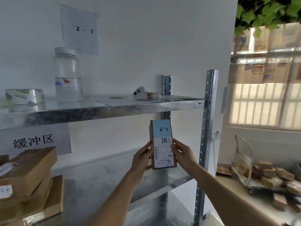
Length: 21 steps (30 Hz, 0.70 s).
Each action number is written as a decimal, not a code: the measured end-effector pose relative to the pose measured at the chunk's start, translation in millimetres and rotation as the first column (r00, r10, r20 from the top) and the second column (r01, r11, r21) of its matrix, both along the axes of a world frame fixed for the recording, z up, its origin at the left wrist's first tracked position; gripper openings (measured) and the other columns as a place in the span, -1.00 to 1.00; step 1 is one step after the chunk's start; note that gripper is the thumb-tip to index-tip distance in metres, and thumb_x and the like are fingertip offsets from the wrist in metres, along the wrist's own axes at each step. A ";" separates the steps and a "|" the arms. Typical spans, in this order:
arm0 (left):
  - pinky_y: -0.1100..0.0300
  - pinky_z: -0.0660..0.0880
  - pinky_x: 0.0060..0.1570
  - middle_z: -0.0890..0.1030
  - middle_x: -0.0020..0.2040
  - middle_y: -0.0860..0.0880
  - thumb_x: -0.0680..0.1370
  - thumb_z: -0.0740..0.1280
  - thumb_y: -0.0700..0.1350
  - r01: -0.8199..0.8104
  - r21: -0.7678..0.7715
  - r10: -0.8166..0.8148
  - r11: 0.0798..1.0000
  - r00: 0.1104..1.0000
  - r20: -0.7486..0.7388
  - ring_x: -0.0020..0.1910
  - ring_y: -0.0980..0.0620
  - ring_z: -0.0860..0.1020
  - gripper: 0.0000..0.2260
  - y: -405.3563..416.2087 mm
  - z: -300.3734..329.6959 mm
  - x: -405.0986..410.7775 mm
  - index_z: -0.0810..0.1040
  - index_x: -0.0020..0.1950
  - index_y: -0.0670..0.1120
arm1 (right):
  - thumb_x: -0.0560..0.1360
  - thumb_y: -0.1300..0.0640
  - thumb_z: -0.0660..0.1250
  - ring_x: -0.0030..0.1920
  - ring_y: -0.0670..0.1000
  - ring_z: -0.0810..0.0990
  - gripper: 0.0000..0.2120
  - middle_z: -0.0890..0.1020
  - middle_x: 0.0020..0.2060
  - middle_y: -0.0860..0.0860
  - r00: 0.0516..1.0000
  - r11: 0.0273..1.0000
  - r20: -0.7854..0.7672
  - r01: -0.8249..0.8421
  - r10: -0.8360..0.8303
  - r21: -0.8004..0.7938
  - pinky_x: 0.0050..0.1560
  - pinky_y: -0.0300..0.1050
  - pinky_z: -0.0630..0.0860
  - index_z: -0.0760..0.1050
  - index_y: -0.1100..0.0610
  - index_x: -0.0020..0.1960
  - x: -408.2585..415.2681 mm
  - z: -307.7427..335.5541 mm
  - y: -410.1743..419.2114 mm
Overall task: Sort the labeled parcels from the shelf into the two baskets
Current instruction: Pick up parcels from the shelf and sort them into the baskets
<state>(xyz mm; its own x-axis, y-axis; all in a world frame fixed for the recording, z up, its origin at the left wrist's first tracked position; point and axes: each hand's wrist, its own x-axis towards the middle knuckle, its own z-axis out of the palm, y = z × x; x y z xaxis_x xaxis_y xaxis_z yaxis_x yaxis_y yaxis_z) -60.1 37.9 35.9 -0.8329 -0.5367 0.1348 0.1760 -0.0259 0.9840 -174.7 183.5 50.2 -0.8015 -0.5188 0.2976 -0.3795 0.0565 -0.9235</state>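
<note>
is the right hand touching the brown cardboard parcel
Touching: the head view shows the right hand gripping the brown cardboard parcel's right edge, thumb on its label.

Soft daylight from the right window (260, 105), blurred wide-angle edges.

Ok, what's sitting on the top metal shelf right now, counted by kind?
Clear plastic jar with white lid: 1
Roll of printed packing tape: 1
White handheld scanner: 1
Green sticky-note pad: 1
Total: 4, not counting the flat paper sheets lying there.
</note>
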 end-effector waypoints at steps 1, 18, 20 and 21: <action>0.07 0.62 -0.11 0.70 0.09 0.12 0.54 0.40 0.19 0.016 -0.003 -0.016 1.000 1.000 -0.001 0.13 0.10 0.64 -0.68 6.1 0.0 -3.1 0.54 0.30 0.34 | 0.71 0.12 0.18 0.04 0.01 0.68 -0.70 0.68 0.11 -0.01 1.000 1.000 -0.014 0.019 -0.019 0.015 0.02 0.19 0.63 0.50 0.00 0.41 -2.5 -2.4 6.7; -0.01 0.68 -0.10 0.72 0.02 0.01 0.39 0.56 0.05 0.378 -0.012 -0.378 0.926 0.926 0.004 0.01 0.02 0.69 -0.57 132.3 -34.9 -60.0 0.53 0.18 0.33 | 0.69 0.02 0.21 0.07 0.07 0.67 -0.51 0.56 0.23 -0.02 0.949 0.935 -0.121 0.308 -0.290 0.174 -0.09 0.15 0.71 0.22 -0.22 0.58 -11.4 -38.1 162.1; -0.06 0.67 -0.05 0.71 0.05 0.01 0.39 0.59 0.01 0.451 -0.010 -0.451 0.892 0.893 0.005 0.02 0.02 0.69 -0.52 156.7 -47.9 -67.3 0.54 0.26 0.27 | 0.67 0.04 0.26 0.09 0.10 0.66 -0.46 0.54 0.24 0.00 0.939 0.919 -0.089 0.344 -0.333 0.190 -0.03 0.16 0.70 0.20 -0.20 0.59 -8.0 -44.2 193.5; -0.10 0.66 -0.01 0.70 0.08 -0.02 0.38 0.61 -0.01 0.489 -0.003 -0.489 0.872 0.872 0.011 0.06 -0.01 0.69 -0.47 171.1 -53.5 -69.6 0.55 0.30 0.23 | 0.66 0.04 0.30 0.10 0.10 0.66 -0.44 0.54 0.25 0.01 0.931 0.910 -0.075 0.364 -0.357 0.196 -0.01 0.16 0.69 0.20 -0.20 0.59 -5.4 -47.4 210.5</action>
